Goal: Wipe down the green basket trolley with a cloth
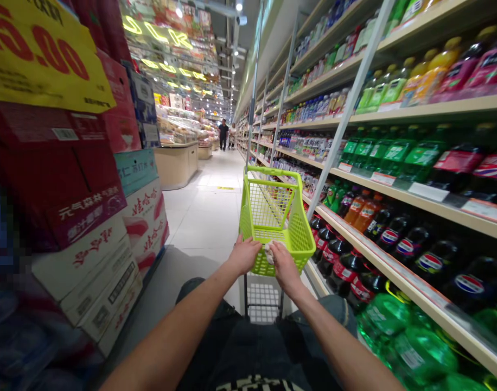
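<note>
A lime-green plastic basket cart (306,237) stands in front of me in the aisle, its basket tilted and showing no goods inside. My left hand (245,254) is closed on the near rim of the basket at its left side. In my right hand (282,263) is a crumpled white cloth or tissue (269,253), pressed against the same near rim. The fingertips of the right hand are bent round the white piece. Below the basket shows a grey wire lower rack (263,297) between my knees.
Shelves of bottled drinks (395,187) line the right side, with large green bottles (411,342) low down. Stacked drink cartons (85,260) rise at the left. Two people (223,134) are far along the aisle, near display counters (177,163).
</note>
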Available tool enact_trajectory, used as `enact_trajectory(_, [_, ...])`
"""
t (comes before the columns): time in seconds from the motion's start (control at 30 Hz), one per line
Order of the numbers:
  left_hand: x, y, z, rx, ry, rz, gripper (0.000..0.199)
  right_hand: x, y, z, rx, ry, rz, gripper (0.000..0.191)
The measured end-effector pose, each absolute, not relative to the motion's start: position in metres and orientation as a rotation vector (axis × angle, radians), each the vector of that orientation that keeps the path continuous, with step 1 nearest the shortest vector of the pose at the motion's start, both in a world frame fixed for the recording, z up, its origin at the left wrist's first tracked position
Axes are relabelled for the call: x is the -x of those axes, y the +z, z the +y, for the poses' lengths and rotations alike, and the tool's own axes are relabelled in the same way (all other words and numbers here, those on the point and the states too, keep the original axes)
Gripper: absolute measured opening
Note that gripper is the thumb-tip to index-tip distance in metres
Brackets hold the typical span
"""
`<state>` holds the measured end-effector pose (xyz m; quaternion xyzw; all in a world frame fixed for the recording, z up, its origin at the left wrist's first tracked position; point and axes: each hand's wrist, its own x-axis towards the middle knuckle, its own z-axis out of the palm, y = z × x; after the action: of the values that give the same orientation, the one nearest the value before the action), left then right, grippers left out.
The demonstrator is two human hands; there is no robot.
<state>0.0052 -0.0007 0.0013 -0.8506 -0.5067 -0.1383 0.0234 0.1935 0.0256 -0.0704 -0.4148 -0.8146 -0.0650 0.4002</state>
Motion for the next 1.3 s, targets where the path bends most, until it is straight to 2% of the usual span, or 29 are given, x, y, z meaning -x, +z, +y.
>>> enact_trajectory(0.23, [-0.002, 0.002, -0.003, 2.660, -0.477, -1.558, 0.036, -0.240, -0.068, 0.037, 1.212, -0.252, -1.904, 0.047])
enact_trajectory(0.5, [-0.003, -0.011, -0.001, 2.575, -0.523, -1.675, 0.049, -0.172, -0.073, 0.032, 0.986, -0.188, -2.035, 0.047])
enact_trajectory(0.73, [-0.002, -0.013, 0.003, 2.531, -0.495, -1.716, 0.051, -0.237, -0.071, 0.042, 1.226, -0.250, -1.727, 0.048])
enact_trajectory(0.93, [-0.005, -0.016, 0.004, 2.472, -0.474, -1.773, 0.051, -0.171, -0.074, 0.036, 1.020, -0.206, -1.997, 0.051])
enact_trajectory(1.13, [0.004, -0.016, 0.006, 2.520, -0.511, -1.820, 0.052, -0.223, -0.062, 0.037, 1.173, -0.270, -1.842, 0.047])
enact_trajectory(1.3, [0.003, -0.007, 0.005, 2.605, -0.544, -1.783, 0.051, -0.196, -0.067, 0.022, 0.923, -0.312, -1.954, 0.042])
